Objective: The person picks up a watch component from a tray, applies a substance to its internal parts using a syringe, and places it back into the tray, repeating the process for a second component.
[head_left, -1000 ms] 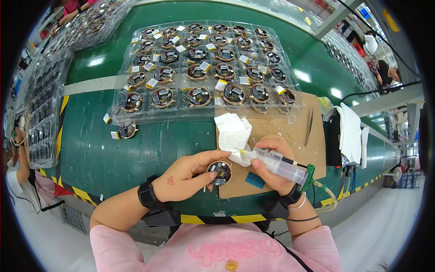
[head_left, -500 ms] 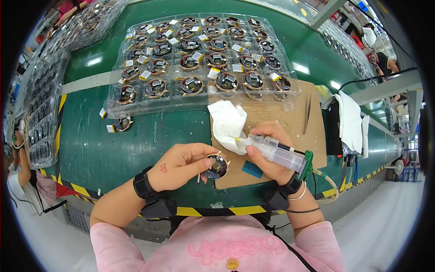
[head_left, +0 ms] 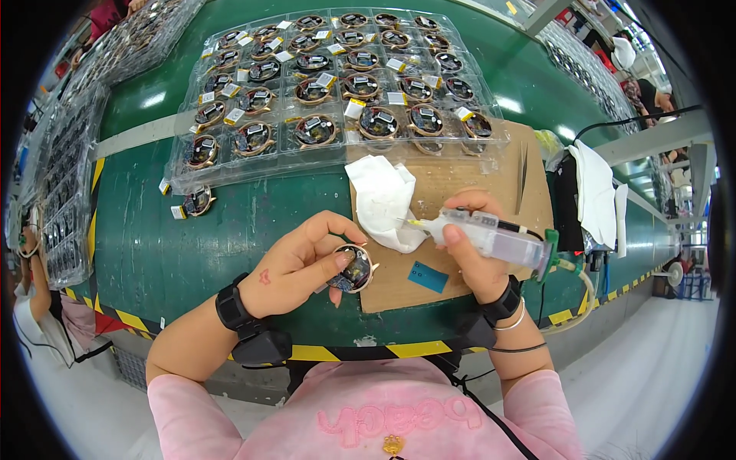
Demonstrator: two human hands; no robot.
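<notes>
My left hand (head_left: 295,268) grips a round watch case (head_left: 354,270) by its edge, thumb on top. The case has a gold-coloured rim, lugs and dark electronics inside. In my right hand (head_left: 479,264) is a clear dispensing syringe (head_left: 491,236) with a green cap (head_left: 547,254) and a tube leading off it. Its thin yellowish needle (head_left: 412,222) points left, close to a crumpled white cloth (head_left: 381,201); whether the tip touches the cloth I cannot tell. Below the needle, a small blue card (head_left: 428,277) lies on the brown cardboard (head_left: 391,295).
A clear plastic tray (head_left: 180,175) of several watch cases with small white-and-yellow batteries spans the back. One loose case (head_left: 198,201) lies before its left corner. Tweezers (head_left: 522,178) rest on the cardboard. More trays (head_left: 73,192) stand left; white cloths (head_left: 594,192) hang at right.
The syringe has drawn back to the right, its needle now visible beside the cloth. My left hand has shifted slightly left and up with the watch case, which is turned more toward view.
</notes>
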